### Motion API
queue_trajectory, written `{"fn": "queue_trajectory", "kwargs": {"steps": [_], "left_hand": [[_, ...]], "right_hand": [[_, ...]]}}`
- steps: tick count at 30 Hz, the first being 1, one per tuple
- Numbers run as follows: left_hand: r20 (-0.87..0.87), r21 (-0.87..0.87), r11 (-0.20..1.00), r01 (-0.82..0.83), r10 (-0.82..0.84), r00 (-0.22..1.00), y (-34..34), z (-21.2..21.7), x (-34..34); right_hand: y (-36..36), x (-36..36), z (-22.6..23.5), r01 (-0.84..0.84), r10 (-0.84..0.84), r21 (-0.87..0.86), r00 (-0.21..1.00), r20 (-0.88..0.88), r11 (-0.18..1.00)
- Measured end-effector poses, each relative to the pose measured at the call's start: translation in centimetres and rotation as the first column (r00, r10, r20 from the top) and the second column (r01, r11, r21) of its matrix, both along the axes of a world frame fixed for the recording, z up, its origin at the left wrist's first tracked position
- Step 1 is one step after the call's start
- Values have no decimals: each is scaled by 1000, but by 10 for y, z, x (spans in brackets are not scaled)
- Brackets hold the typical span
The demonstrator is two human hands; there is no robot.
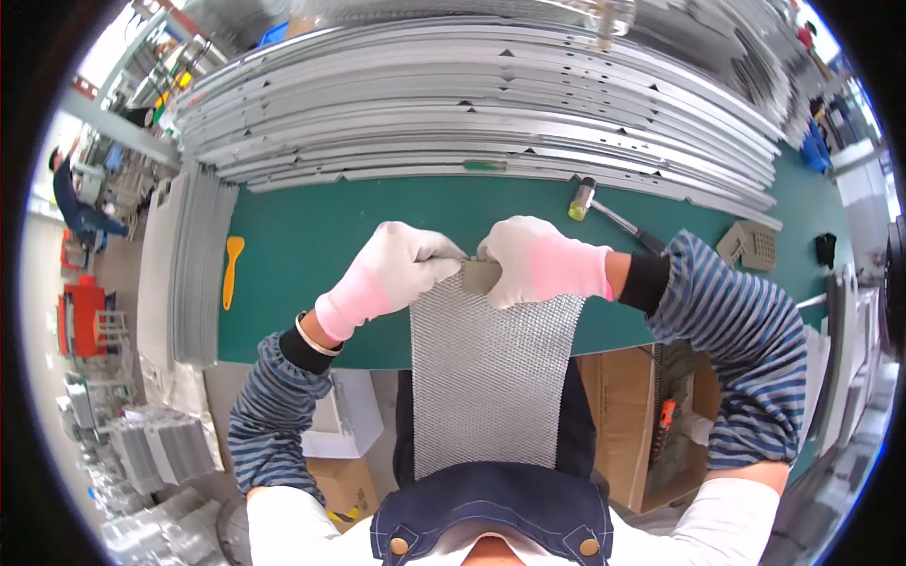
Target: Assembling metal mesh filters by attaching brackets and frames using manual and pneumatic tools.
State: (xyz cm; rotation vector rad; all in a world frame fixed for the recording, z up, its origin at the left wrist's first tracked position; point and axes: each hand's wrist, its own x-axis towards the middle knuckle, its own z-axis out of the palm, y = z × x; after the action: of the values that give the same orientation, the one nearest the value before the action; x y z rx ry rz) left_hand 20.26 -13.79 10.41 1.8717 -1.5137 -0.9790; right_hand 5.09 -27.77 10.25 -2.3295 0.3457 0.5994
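A silvery metal mesh sheet [493, 377] hangs from the table's near edge side down toward my lap, its far edge up between my hands. My left hand [401, 261], in a white glove with a pink cuff, pinches the mesh near its far left corner. My right hand [530, 259], gloved the same way, is closed round a small flat grey-beige piece [480, 276] that lies against the mesh's far edge. The fingertips of both hands nearly meet there. The right fingers partly cover the piece, and how it sits on the mesh edge is hidden.
Long metal profiles [472, 115] lie stacked across the back of the green table [311, 222]. A mallet [609, 215] and small grey-beige blocks [750, 247] lie at right, a yellow scraper [231, 272] at left beside stacked panels [193, 274]. Cardboard boxes [615, 415] stand below. Another person [77, 200] is far left.
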Motion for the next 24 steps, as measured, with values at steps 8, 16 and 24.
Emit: {"fn": "queue_trajectory", "kwargs": {"steps": [8, 16, 24], "left_hand": [[-21, -109, 994, -5, 3, 1000, 3, 1, -2], [-32, -217, 976, -19, 12, 999, 9, -6, 3], [654, -433, 884, 177, 173, 737, 28, -30, -1]], "right_hand": [[-13, 9, 3, 11, 19, 249, 993, -116, 968], [-4, 16, 5, -9, 74, 356, 982, -171, 934], [-8, -14, -25, -52, 180, -484, 958, 222, 873]]}}
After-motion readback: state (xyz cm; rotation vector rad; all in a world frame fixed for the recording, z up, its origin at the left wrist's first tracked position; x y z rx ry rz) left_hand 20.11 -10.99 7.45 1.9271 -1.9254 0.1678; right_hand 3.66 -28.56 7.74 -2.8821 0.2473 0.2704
